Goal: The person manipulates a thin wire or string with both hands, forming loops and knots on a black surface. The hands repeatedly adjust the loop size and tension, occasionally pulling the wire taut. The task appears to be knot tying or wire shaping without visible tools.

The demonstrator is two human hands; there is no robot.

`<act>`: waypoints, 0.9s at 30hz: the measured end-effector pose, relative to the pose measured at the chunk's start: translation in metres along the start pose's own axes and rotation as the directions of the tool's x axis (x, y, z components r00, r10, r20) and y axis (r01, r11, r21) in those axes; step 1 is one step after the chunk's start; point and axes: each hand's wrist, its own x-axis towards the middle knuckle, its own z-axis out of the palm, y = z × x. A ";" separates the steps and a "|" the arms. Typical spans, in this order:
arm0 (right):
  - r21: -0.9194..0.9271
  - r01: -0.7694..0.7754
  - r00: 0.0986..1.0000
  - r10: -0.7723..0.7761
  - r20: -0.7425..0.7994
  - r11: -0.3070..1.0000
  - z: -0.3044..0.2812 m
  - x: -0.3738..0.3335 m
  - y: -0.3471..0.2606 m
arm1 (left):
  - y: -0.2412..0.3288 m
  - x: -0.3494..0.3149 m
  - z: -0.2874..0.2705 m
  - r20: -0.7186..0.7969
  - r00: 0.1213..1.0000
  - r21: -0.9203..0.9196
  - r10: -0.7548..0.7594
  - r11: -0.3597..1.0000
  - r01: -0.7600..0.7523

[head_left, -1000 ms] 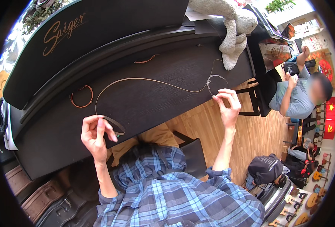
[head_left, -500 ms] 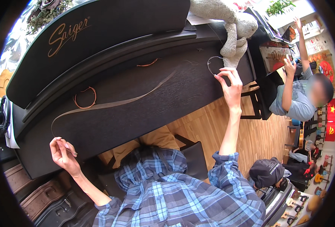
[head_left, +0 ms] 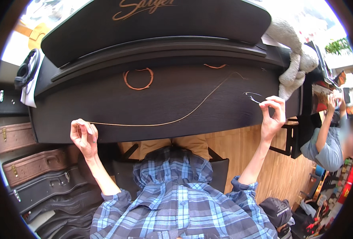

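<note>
A: Where is the long, thin, golden-brown string [head_left: 164, 124] now?

B: It goes in a shallow S-curve over the black wooden counter [head_left: 116, 107] — its long axis runs from near left to far right.

A: Which hand is nearer to it?

B: The left hand [head_left: 83, 137]. Its thumb and fingers are closed together upon the near end.

A: And the right hand [head_left: 273, 117], is it free?

B: No, its thumb and forefinger are pinched on a thin, silvery wire loop [head_left: 255, 100]. From these fingers, the string's far end lies to the left and farther from the person. Whether loop and string are joined — this I cannot tell.

A: What lies beyond the string?

B: A round, copper-orange wire coil [head_left: 138, 89] and a short, copper-orange strand [head_left: 215, 67].
</note>
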 end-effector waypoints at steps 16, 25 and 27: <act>0.114 0.214 0.922 -0.239 0.306 0.970 0.142 0.008 -0.094 | 0.004 0.000 0.000 0.076 0.997 -0.079 -0.030 0.996 0.036; -0.016 0.281 0.919 -0.264 0.291 0.960 0.162 0.027 -0.081 | 0.003 -0.001 0.003 0.016 0.992 0.114 -0.123 0.986 0.121; 0.040 0.174 0.934 -0.178 0.310 0.984 0.163 0.028 -0.082 | 0.005 0.000 0.005 0.030 0.988 0.123 -0.149 0.982 0.144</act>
